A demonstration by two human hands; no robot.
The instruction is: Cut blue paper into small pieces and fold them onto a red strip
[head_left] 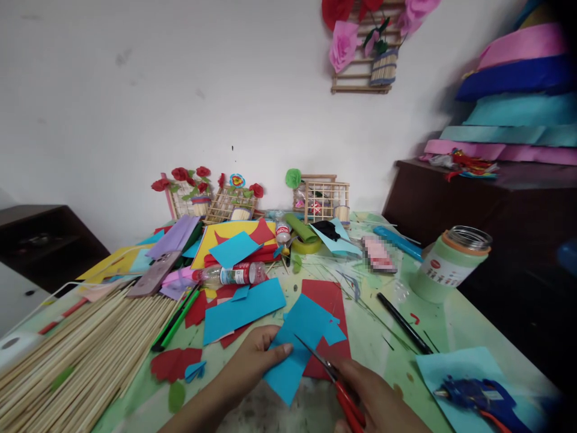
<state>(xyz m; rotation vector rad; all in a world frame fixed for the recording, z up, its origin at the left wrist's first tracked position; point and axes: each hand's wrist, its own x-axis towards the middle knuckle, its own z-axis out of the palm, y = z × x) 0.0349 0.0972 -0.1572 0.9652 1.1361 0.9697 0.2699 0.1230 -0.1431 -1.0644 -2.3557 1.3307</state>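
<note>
My left hand point(256, 355) pinches a sheet of blue paper point(306, 319) by its left side, thumb on top. My right hand point(369, 391) is closed round red-handled scissors point(345, 397). The blades lie over the lower part of the blue sheet, and I cannot tell whether they are cutting into it. Beneath the sheet lies a red paper rectangle point(333, 355). Another blue strip point(247, 316) rests just beyond my left hand. Red paper scraps point(175, 364) and a small folded blue piece point(195, 371) are to the left of my left forearm.
Bamboo sticks point(85, 355) cover the table's left side. A plastic bottle point(232, 274) lies mid-table. On the right are a black marker point(403, 323), a large jar point(451, 264) and a blue glue gun point(478, 394) on light blue paper. Stick frames with paper flowers point(225, 201) stand against the wall.
</note>
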